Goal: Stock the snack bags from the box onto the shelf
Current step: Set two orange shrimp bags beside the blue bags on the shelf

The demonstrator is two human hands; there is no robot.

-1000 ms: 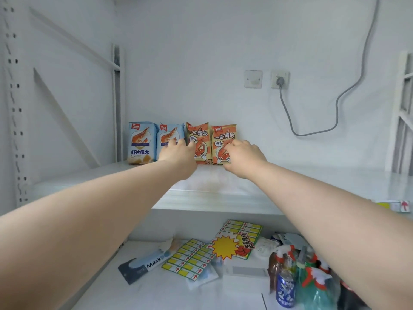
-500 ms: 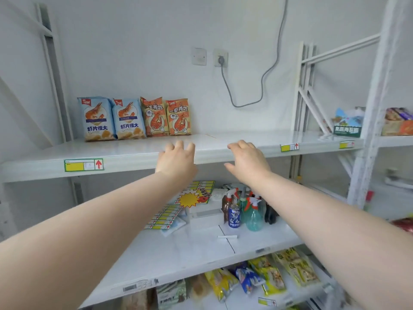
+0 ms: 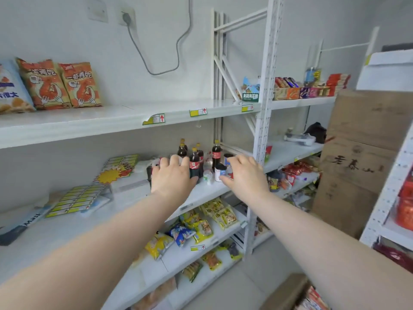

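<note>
Two orange shrimp snack bags [image 3: 61,85] lean upright against the wall on the white upper shelf [image 3: 116,119], with a blue snack bag [image 3: 11,92] to their left at the frame edge. My left hand [image 3: 173,175] and my right hand [image 3: 245,173] hang in front of the middle shelf, fingers apart, holding nothing. Both are well below and to the right of the stocked bags. A brown cardboard box [image 3: 288,291] with red snack bags [image 3: 312,298] inside shows at the bottom right on the floor.
Cola bottles [image 3: 195,162] and cans [image 3: 220,172] stand on the middle shelf behind my hands. Yellow price label sheets [image 3: 78,200] lie to the left. Lower shelves hold yellow snack bags [image 3: 214,215]. A tall cardboard carton [image 3: 357,153] stands at right beside another rack.
Both hands let go of the orange bags on the upper shelf and pulled back down. The view swung right and down, bringing the floor box into sight.
</note>
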